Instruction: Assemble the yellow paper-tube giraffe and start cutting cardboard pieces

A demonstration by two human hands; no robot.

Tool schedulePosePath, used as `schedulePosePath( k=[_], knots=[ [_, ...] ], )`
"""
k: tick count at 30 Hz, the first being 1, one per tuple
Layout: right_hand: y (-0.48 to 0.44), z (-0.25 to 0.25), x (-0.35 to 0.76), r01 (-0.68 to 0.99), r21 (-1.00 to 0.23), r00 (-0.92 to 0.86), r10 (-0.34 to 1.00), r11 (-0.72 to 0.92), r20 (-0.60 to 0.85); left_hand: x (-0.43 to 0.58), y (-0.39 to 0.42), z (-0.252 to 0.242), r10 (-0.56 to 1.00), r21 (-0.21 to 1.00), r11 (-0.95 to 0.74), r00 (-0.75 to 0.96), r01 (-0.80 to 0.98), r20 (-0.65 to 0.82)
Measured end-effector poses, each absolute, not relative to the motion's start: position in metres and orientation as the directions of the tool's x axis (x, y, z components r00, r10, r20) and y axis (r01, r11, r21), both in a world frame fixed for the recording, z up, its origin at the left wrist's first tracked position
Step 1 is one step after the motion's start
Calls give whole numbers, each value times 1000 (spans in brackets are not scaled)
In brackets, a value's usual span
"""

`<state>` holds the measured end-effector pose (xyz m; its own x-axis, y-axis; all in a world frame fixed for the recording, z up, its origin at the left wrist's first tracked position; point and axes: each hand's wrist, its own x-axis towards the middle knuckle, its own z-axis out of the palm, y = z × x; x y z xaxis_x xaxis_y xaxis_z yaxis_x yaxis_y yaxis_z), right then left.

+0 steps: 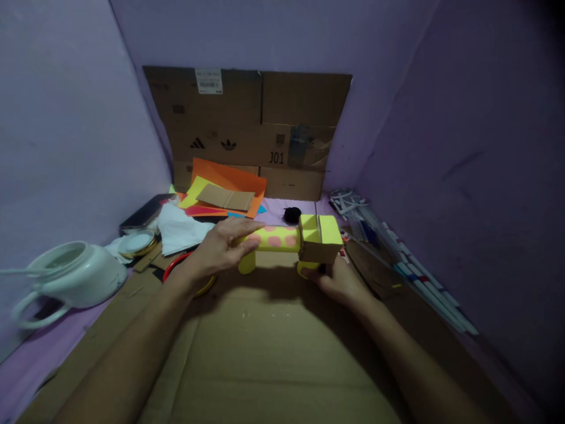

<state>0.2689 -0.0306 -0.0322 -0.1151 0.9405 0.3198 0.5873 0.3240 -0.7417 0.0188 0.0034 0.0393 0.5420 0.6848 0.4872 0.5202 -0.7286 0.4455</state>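
Observation:
A yellow paper animal figure point(282, 240) with pink spots on its tube body and a boxy yellow-and-cardboard head stands on a flat cardboard sheet point(265, 347). My left hand point(220, 246) rests on the figure's left end, fingers stretched along its back. My right hand point(338, 281) reaches under the head end, its fingers curled around the front leg. A small black pompom point(292, 215) lies just behind the figure.
Orange and yellow paper sheets with a cardboard strip point(225, 197) lie behind, before a flattened cardboard box point(256, 129) leaning on the wall. A white pot point(73, 277), a round tin lid point(138, 242) and white tissue point(179, 229) sit left. Rolled paper sticks point(397, 259) lie along the right wall.

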Motion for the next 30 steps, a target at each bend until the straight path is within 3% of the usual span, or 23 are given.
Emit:
schedulePosePath(
  k=[23,30],
  knots=[
    [-30,-33,268,561,-764,-104,943,318,316,18,5,39,668,429,-744,560,513,490],
    [-33,-29,267,549,-774,-114,945,317,306,17,-3,42,749,568,-661,470,490,466]
  ],
)
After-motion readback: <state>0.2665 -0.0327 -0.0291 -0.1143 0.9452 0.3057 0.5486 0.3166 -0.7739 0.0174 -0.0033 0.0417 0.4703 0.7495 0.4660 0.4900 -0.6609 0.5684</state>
